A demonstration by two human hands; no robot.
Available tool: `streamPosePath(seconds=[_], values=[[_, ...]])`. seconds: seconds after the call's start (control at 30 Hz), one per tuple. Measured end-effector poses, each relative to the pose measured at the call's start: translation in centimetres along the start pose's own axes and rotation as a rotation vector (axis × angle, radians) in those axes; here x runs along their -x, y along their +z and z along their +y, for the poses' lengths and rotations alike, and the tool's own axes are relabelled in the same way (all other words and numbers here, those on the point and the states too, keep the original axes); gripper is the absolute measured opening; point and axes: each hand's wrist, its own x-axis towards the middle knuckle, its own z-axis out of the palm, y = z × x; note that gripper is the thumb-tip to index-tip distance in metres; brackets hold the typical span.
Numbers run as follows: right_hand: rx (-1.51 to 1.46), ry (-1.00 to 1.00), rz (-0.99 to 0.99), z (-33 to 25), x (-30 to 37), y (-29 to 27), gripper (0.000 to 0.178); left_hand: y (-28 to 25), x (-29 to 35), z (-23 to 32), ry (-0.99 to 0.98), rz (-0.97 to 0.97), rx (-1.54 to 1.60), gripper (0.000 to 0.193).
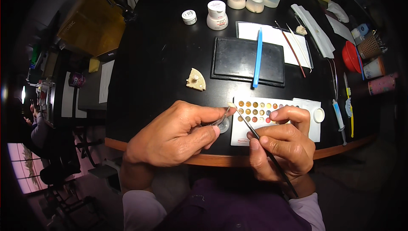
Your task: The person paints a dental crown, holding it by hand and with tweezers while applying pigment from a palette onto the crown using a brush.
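My left hand [172,135] is closed on slim metal tweezers [222,119]. At their tip, by my index fingertip, sits a small ivory-coloured tooth crown [231,104]. Between the thumb and fingers of my right hand [287,141] is a thin, dark-handled brush [274,159]. Its tip meets or nearly meets the crown; the exact contact is too small to tell. Beneath both hands lies a white palette [239,134] with rows of brown, yellow, white and red colour wells. A small clear glass dish [225,125] shows partly behind my left fingertips.
A beige honeycomb firing tray [194,80] lies beyond my left hand. Farther off are a black slab [238,56] with a blue stick [258,54] across it, and white-lidded jars [217,16]. A syringe [339,119] and red bowl [351,56] are at right. The wooden table edge [216,160] runs below my hands.
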Motion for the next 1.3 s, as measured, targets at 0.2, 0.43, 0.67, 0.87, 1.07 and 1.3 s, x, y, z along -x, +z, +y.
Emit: streamPosePath(seconds=[0.2,0.43,0.67,0.87,1.07,1.3], values=[[0.019,-0.017,-0.020,0.01,-0.07,-0.01,0.029,-0.08,-0.06,0.06,-0.010,0.002,-0.063,0.049],[0.014,-0.012,-0.021,0.03,-0.13,0.08,0.027,-0.04,-0.06,0.02,0.003,0.015,-0.072,0.050],[-0.003,-0.007,-0.013,0.02,0.01,0.05,0.026,-0.04,0.00,0.09,-0.009,0.016,-0.069,0.050],[-0.018,-0.012,-0.018,0.06,0.00,-0.04,0.028,-0.10,-0.10,-0.23,0.051,0.007,-0.108,0.050],[-0.021,0.007,-0.012,0.06,0.03,0.05,0.031,0.09,-0.01,0.16,0.004,0.025,-0.027,0.049],[-0.032,0.007,-0.005,0.16,0.08,0.36,0.029,0.13,-0.04,0.29,-0.005,0.017,-0.009,0.049]])
